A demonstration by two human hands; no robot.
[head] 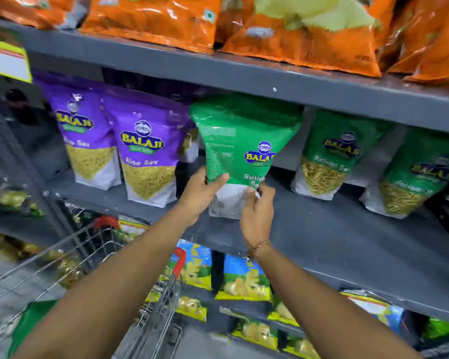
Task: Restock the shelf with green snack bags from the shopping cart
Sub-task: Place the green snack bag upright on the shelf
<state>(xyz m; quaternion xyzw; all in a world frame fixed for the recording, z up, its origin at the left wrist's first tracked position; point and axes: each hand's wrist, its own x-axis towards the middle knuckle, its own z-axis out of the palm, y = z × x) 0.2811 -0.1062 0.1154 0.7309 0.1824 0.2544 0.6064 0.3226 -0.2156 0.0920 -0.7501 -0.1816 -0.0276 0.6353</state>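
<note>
I hold a green snack bag (233,141) with both hands in front of the grey middle shelf (347,237). My left hand (200,195) grips its lower left edge. My right hand (257,211) pinches its lower right corner. The bag is twisted sideways, its bottom just above the shelf board. Two more green snack bags (332,156) (415,174) stand upright on the shelf to the right. The wire shopping cart (94,257) is at lower left, with another green bag (34,317) lying inside it.
Two purple snack bags (145,156) stand on the same shelf to the left of the held bag. Orange bags (296,40) fill the shelf above. Yellow and blue bags (241,278) line the shelf below. A bare stretch of shelf board lies in front of the green bags.
</note>
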